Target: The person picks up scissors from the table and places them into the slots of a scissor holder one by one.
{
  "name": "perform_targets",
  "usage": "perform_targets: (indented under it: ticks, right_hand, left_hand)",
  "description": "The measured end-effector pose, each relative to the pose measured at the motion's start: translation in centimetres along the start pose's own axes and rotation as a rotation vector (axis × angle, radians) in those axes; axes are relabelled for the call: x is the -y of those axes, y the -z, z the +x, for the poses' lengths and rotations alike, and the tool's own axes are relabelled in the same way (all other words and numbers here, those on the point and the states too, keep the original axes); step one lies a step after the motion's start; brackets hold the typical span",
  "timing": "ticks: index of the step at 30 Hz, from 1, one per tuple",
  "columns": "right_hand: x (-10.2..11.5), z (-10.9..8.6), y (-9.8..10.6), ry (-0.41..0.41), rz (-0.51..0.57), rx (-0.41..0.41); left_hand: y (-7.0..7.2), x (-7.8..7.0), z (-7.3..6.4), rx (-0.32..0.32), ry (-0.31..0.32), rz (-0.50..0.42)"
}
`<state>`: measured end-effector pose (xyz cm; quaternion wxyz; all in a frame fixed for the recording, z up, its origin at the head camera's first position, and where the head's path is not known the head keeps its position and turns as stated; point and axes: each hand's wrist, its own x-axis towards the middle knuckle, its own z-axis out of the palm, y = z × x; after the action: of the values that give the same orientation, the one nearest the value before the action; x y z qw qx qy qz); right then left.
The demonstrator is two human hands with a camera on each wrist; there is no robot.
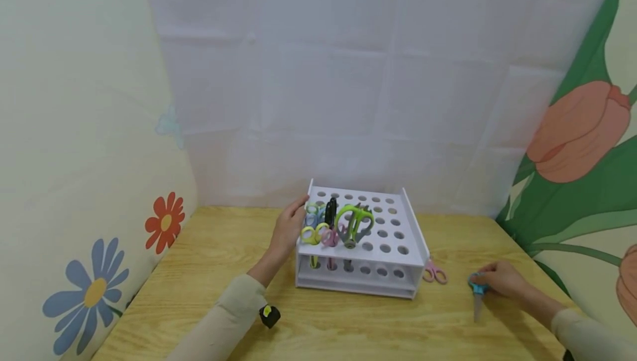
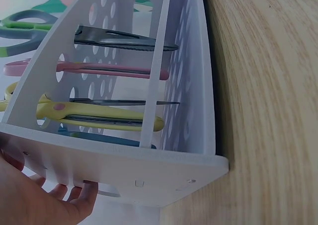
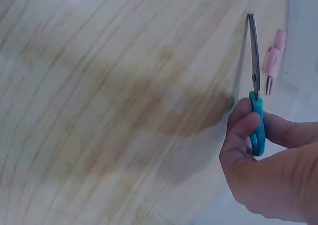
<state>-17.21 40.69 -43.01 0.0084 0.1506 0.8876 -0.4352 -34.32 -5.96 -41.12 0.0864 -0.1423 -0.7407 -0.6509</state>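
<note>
A white rack (image 1: 390,220) with rows of round holes stands on the table. My left hand (image 1: 288,228) holds its left side panel (image 2: 124,173), fingers (image 2: 82,197) bent against the outer face; the thumb is hard to make out. Yellow scissors (image 2: 99,113), pink scissors (image 2: 109,70) and green-and-grey scissors (image 1: 354,223) stand in the rack's left holes, with black handles (image 1: 330,212) among them. Right of the rack, my right hand (image 1: 502,279) pinches blue-handled scissors (image 3: 257,123) by the handle. Their blades (image 1: 478,307) point toward the near table edge in the head view.
Another pair of pink scissors (image 1: 435,273) lies on the table against the rack's right side. A small black object with a yellow mark (image 1: 270,315) is beside the left sleeve. A white sheet (image 1: 323,84) hangs behind, and flower-patterned walls (image 1: 84,156) border the wooden table (image 1: 214,250).
</note>
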Motion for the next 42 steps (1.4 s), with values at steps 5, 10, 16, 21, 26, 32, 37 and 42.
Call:
perform_targets:
  ticks: [5,10,16,21,26,32,37,42]
  right_hand:
    - [0.5,-0.2,0.2,-0.016,0.081,0.037]
    - [1.0,-0.3,0.5,-0.011,0.130,0.061]
    - [1.1,-0.2,1.0,-0.010,0.169,0.069]
    - [1.5,-0.2,1.6,0.016,0.177,0.068]
    - [2.9,-0.8,2.3,0.039,0.170,0.070]
    - [5.2,-1.8,3.0,0.034,0.174,0.048]
    - [6.9,-2.3,3.4,0.053,0.175,0.035]
    - [8.8,-2.4,3.9,0.109,0.172,0.025]
  left_hand:
    - [0.0,0.1,-0.1,-0.005,-0.004,0.005]
    - [0.0,0.1,-0.1,-0.007,-0.014,0.003]
    - [-0.1,0.0,-0.1,0.001,-0.002,0.007]
    - [0.0,-0.1,-0.1,0.000,0.003,0.015]
    - [0.2,-0.1,-0.1,0.009,0.018,0.003]
    - [0.2,-0.2,-0.2,0.014,0.011,-0.002]
    - [0.1,-0.2,-0.2,0.019,0.005,-0.001]
    - [0.1,-0.3,-0.2,0.011,0.002,-0.003]
